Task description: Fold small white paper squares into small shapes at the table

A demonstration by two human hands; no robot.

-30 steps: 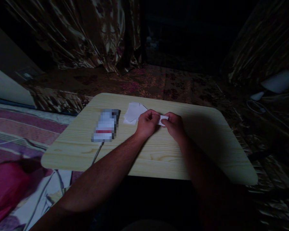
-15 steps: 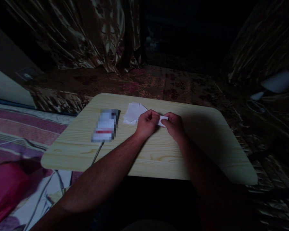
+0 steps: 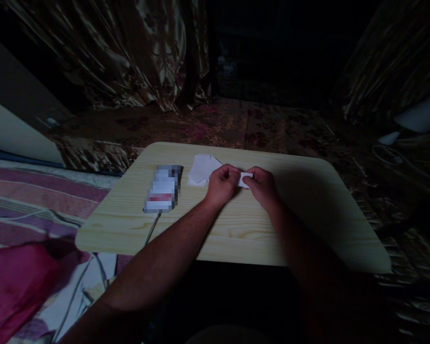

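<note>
Paper [image 3: 245, 175], small, white and roughly rectangular, sits pinched between my left hand [image 3: 221, 185] and right hand [image 3: 263, 185] at the pale wood-grain tabletop [image 3: 243, 229], apparently mid-handling, the next move calling for light, even fingertip pressure.

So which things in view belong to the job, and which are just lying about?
Work in hand:
small white paper, held by left hand and right hand;
white sheets by the left hand, probably;
tabletop.

Lying about, it seems:
pixelated phone-shaped object;
cable leading to it;
red bundle.
</note>
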